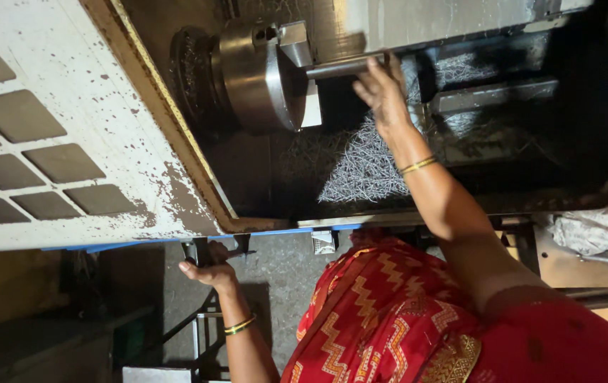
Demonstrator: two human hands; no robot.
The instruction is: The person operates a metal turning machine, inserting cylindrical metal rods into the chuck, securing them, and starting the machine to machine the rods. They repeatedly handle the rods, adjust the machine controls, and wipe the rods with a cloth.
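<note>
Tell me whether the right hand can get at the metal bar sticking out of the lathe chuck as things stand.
Probably yes. The right hand is already inside the open machine, fingers at the metal bar that sticks out of the chuck. Nothing lies between them; the door is slid aside, and the metal shavings lie below.

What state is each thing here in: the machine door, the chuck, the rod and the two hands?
Machine door: slid open.
Chuck: holding the metal rod, which sticks out sideways.
Right hand: fingers on the rod.
Left hand: gripping the door's dark handle.
Metal shavings: heaped below the chuck.
</note>
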